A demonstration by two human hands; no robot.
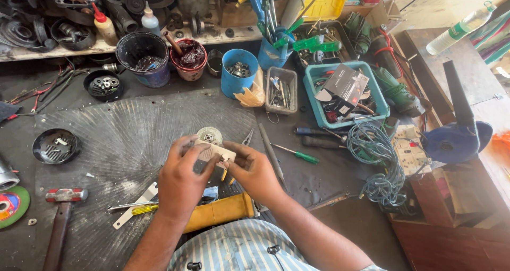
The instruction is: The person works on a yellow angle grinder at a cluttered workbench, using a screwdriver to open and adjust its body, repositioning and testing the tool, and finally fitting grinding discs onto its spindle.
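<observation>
Both hands hold a small flat beige piece point(215, 151) over the dark workbench. My left hand point(180, 178) grips its left end with fingers curled around it. My right hand point(254, 171) pinches the right end. A small round metal disc point(209, 135) lies on the bench just beyond the piece. A yellow power tool body point(223, 211) lies below my hands, close to my striped shirt. Partly hidden under my right hand are pliers point(245, 140).
A hammer point(61, 207) and a green grinding disc point(11, 204) lie at the left. A black bowl of parts point(54, 146), a blue cup of screws point(238, 72) and a teal tray point(345, 93) stand around. Screwdrivers point(297, 155) and coiled cable point(380, 162) lie to the right.
</observation>
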